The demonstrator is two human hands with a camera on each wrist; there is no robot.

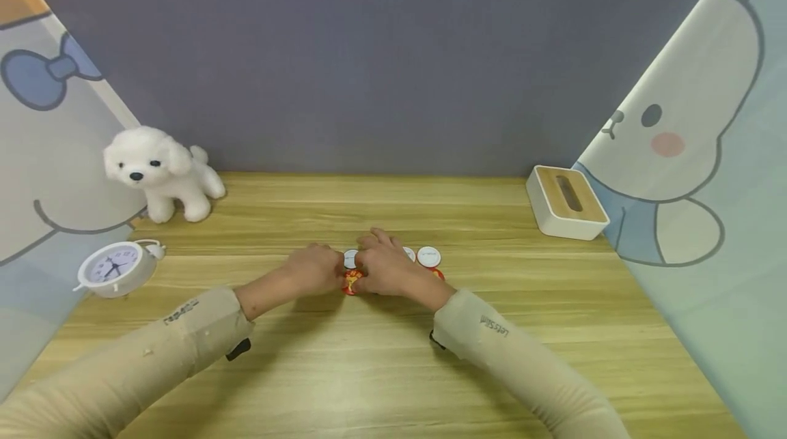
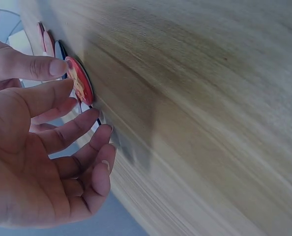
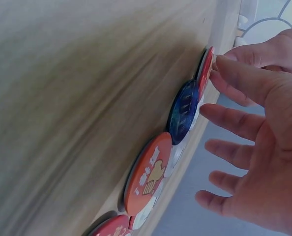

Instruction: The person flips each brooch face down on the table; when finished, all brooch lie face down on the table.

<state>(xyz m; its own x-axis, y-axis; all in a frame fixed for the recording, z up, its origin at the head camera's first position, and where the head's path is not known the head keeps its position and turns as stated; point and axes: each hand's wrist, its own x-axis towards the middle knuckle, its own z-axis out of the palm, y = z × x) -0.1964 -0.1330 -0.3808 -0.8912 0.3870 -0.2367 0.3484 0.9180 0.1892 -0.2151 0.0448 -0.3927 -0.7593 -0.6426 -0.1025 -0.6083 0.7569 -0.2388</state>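
We see the round red badge (image 1: 352, 282) on the table (image 1: 344, 377), with the left hand (image 1: 318, 268) just left of it and the right hand (image 1: 387, 265) just right. Neither is clearly nearer. Being round, it has no long side. The left fingers bend loosely, the right ones spread; they grip nothing, though tips seem to touch its edge.

Beige sleeves (image 1: 132, 360), small dark lettering (image 1: 494, 326)
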